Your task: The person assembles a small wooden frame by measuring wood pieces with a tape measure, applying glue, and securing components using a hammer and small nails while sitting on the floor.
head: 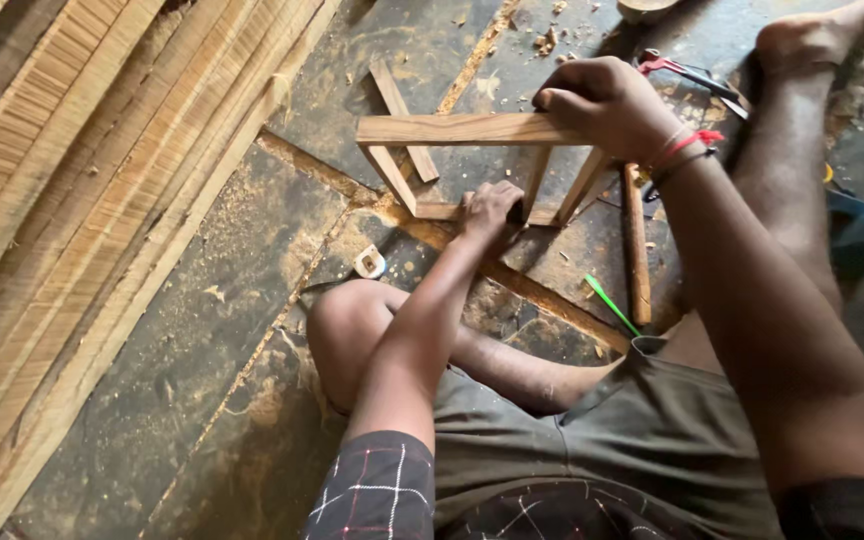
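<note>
A small wooden frame point(452, 130) of thin slats stands on the dusty floor in front of me. My right hand point(607, 105) is closed over the right end of its top rail. My left hand point(487, 210) reaches inside the frame and presses on the bottom rail point(437, 211). Whether the left hand holds anything small is hidden by its fingers. Thin uprights join the two rails.
Stacked wooden planks point(82, 200) fill the left side. A loose slat point(402, 115) lies behind the frame, and a wooden stick point(636, 250) and a green pencil point(612, 305) lie at the right. A red-handled tool point(687, 75) and a tape roll point(370, 262) rest nearby. My legs are folded on the sawdust.
</note>
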